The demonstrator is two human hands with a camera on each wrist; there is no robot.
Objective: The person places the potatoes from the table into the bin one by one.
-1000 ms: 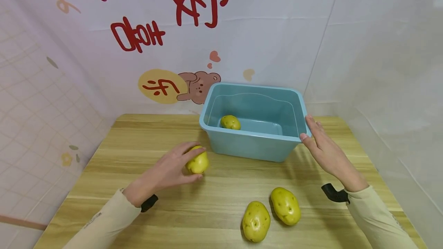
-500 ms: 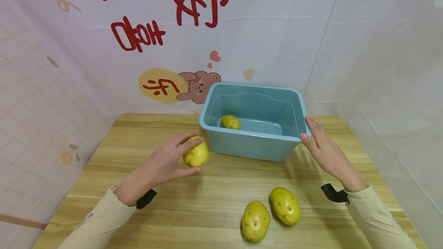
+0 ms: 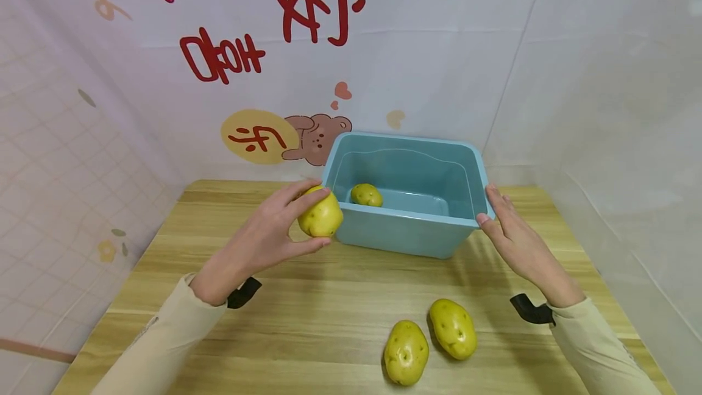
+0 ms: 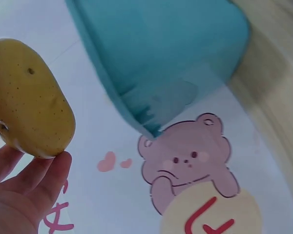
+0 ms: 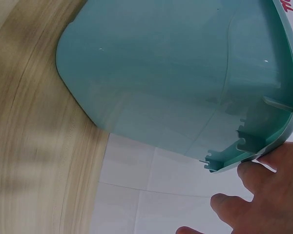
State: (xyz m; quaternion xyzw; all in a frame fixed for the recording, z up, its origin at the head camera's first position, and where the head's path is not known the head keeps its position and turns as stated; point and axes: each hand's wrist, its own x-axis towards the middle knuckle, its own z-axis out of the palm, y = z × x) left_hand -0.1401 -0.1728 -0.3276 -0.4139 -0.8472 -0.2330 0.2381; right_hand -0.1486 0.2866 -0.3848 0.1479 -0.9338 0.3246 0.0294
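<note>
"Potato [image 3: 323, 215] in the left hand [image 3: 269, 224], is it?"

"Yes, pinched, thumb below and fingers above, left of centre in the head view. It shows against the near left corner of the blue bin [image 3: 400, 236]; the left wrist view has it apart from the bin."

"And the right hand [image 3: 518, 242]?"

"Right of centre, fingers spread and mostly straight, touching the bin's right rim, thumb at the near corner."

"Anything inside?"

"One smaller-looking potato [image 3: 366, 195], lying toward the left end of the bin."

"What else is on the bench [image 3: 247, 346]?"

"Two loose potatoes [image 3: 406, 352], just beside each other, lower right of centre. Behind it all, a pale backdrop [image 3: 428, 66] carries red lettering [image 3: 342, 11] toward the top and a printed bear [image 3: 318, 139] just left of the bin."
</note>
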